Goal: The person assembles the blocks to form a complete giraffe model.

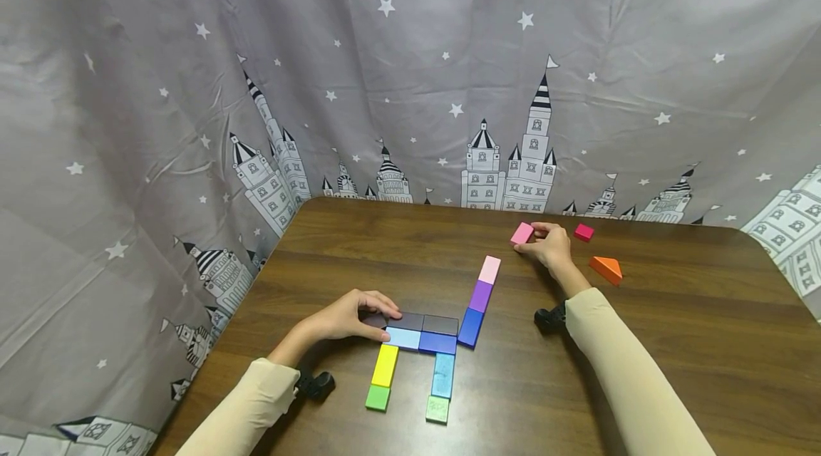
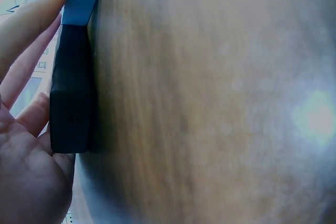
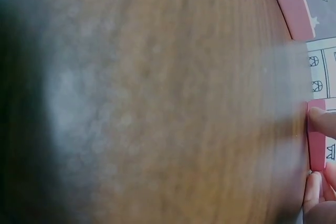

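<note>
Flat coloured blocks lie joined in a figure on the table. My left hand (image 1: 355,315) curves round its left end, where a dark block (image 1: 374,320) is partly hidden. Its thumb touches the light blue block (image 1: 404,338) and a fingertip meets the far edge of the dark row (image 1: 410,321). In the left wrist view, the black block (image 2: 72,93) lies against the fingers. My right hand (image 1: 548,246) pinches a pink block (image 1: 522,234) near the table's far edge, beyond the pale pink block (image 1: 489,270). The right wrist view shows fingers at the pink block (image 3: 316,148).
Blue (image 1: 471,328) and purple (image 1: 481,296) blocks form a slanting line with the pale pink one. Yellow (image 1: 385,365), green (image 1: 378,397), teal (image 1: 442,375) and pale green (image 1: 437,410) blocks extend nearer. A red block (image 1: 584,232) and orange triangle (image 1: 606,269) lie right. A curtain (image 1: 410,85) hangs behind.
</note>
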{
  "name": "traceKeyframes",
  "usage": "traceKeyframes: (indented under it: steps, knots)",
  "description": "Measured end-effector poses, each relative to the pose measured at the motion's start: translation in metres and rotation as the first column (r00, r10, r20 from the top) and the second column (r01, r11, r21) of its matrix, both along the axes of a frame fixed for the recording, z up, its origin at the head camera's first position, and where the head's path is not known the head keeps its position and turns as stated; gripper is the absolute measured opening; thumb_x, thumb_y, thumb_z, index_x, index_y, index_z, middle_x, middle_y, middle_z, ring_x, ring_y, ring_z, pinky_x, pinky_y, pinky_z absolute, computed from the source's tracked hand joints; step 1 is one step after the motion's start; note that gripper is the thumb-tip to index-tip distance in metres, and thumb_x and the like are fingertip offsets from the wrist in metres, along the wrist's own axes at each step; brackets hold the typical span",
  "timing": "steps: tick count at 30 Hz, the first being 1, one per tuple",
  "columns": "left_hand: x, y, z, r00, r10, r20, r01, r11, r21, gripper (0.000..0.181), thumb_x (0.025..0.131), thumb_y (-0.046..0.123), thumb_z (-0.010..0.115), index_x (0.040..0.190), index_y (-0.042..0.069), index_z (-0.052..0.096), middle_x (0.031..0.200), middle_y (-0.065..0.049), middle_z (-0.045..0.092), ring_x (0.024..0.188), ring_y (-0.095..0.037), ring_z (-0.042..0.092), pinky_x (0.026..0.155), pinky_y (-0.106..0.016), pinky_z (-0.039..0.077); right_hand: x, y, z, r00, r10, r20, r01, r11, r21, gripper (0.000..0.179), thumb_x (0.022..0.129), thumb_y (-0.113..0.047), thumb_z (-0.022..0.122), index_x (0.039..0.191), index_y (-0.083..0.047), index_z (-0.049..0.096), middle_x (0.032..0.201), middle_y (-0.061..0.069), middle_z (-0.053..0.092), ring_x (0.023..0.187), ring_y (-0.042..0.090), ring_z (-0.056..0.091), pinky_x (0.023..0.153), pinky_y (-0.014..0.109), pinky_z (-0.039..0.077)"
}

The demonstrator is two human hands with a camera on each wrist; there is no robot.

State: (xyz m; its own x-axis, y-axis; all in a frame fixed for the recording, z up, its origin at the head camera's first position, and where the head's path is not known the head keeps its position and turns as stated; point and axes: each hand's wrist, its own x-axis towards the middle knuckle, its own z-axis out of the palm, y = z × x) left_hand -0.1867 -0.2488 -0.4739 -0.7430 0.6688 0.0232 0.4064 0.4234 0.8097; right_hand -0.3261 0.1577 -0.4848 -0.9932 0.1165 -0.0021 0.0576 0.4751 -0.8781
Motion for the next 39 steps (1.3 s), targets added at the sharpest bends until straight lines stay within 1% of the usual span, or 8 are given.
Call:
traceKeyframes:
  steps: [2, 9, 16, 22, 25, 28, 33, 39]
  knots:
    - [0.000, 0.000, 0.000, 1.000, -0.001, -0.001, 0.001, 1.000, -0.001, 0.038, 0.082, 0.018, 0.084, 0.117, 0.009, 0.075, 0.118, 0.001, 0.068, 0.115, -0.016, 0.059, 0.103, -0.030, 0.043, 0.000, 0.000, -0.001, 1.000, -0.008, -0.001, 0.008, 1.000, -0.002, 0.064, 0.072, 0.001, 0.086, 0.129, 0.011, 0.058, 0.124, 0.031, 0.060, 0.115, 0.040, 0.060, 0.099, 0.045, 0.047]
    - [0.000, 0.000, 0.001, 1.000, 0.004, 0.004, -0.004, 1.000, -0.004, 0.037, 0.082, 0.018, 0.084, 0.116, 0.009, 0.075, 0.118, 0.001, 0.068, 0.115, -0.017, 0.058, 0.103, -0.029, 0.043, 0.000, 0.001, -0.003, 0.999, -0.027, 0.038, 0.030, 0.997, -0.076, 0.065, 0.072, -0.002, 0.088, 0.129, 0.010, 0.059, 0.125, 0.028, 0.061, 0.114, 0.034, 0.059, 0.098, 0.042, 0.047]
    - [0.001, 0.000, 0.001, 1.000, 0.011, 0.008, -0.011, 1.000, -0.004, 0.037, 0.082, 0.018, 0.084, 0.117, 0.009, 0.075, 0.118, 0.001, 0.068, 0.115, -0.016, 0.059, 0.103, -0.029, 0.043, 0.003, 0.000, -0.001, 0.998, -0.006, 0.057, 0.010, 0.997, -0.073, 0.064, 0.071, -0.006, 0.090, 0.126, 0.008, 0.061, 0.121, 0.026, 0.063, 0.110, 0.032, 0.059, 0.095, 0.039, 0.048]
    - [0.000, 0.000, 0.000, 1.000, 0.006, 0.011, -0.006, 1.000, 0.004, 0.036, 0.082, 0.018, 0.084, 0.116, 0.009, 0.075, 0.118, 0.000, 0.068, 0.115, -0.018, 0.059, 0.103, -0.029, 0.043, 0.006, -0.004, 0.002, 0.998, 0.018, 0.059, -0.014, 0.998, -0.057, 0.064, 0.069, -0.009, 0.092, 0.125, 0.006, 0.063, 0.116, 0.023, 0.065, 0.103, 0.025, 0.059, 0.083, 0.026, 0.049]
    - [-0.001, -0.001, -0.001, 1.000, 0.003, 0.008, -0.003, 1.000, 0.003, 0.036, 0.082, 0.019, 0.084, 0.116, 0.009, 0.075, 0.118, 0.000, 0.068, 0.115, -0.018, 0.059, 0.103, -0.029, 0.043, 0.006, -0.006, 0.003, 0.998, 0.031, 0.056, -0.028, 0.998, -0.053, 0.065, 0.069, -0.010, 0.092, 0.125, 0.007, 0.063, 0.114, 0.023, 0.065, 0.101, 0.025, 0.060, 0.076, 0.020, 0.048]
    - [-0.001, -0.001, -0.001, 1.000, 0.005, 0.014, -0.005, 1.000, -0.003, 0.037, 0.082, 0.020, 0.084, 0.116, 0.010, 0.075, 0.118, 0.002, 0.068, 0.115, -0.016, 0.058, 0.103, -0.029, 0.043, 0.005, -0.010, 0.004, 0.997, 0.049, 0.052, -0.046, 0.997, -0.058, 0.065, 0.069, -0.010, 0.092, 0.124, 0.008, 0.063, 0.112, 0.023, 0.065, 0.101, 0.025, 0.060, 0.074, 0.017, 0.047]
    - [-0.002, -0.001, -0.001, 1.000, 0.004, 0.016, -0.004, 1.000, -0.009, 0.037, 0.082, 0.019, 0.084, 0.116, 0.010, 0.075, 0.118, 0.001, 0.068, 0.115, -0.016, 0.058, 0.103, -0.030, 0.043, 0.005, -0.015, 0.006, 0.996, 0.074, 0.050, -0.071, 0.996, -0.059, 0.064, 0.068, -0.009, 0.092, 0.123, 0.008, 0.064, 0.111, 0.022, 0.065, 0.102, 0.026, 0.059, 0.074, 0.017, 0.047]
    - [0.000, 0.000, -0.001, 1.000, 0.005, 0.020, -0.005, 1.000, 0.003, 0.036, 0.083, 0.018, 0.083, 0.116, 0.008, 0.074, 0.118, -0.003, 0.068, 0.116, -0.021, 0.059, 0.103, -0.030, 0.043, 0.007, -0.019, 0.006, 0.994, 0.098, 0.055, -0.096, 0.995, -0.032, 0.064, 0.067, -0.009, 0.093, 0.122, 0.007, 0.064, 0.112, 0.022, 0.065, 0.102, 0.027, 0.060, 0.081, 0.025, 0.050]
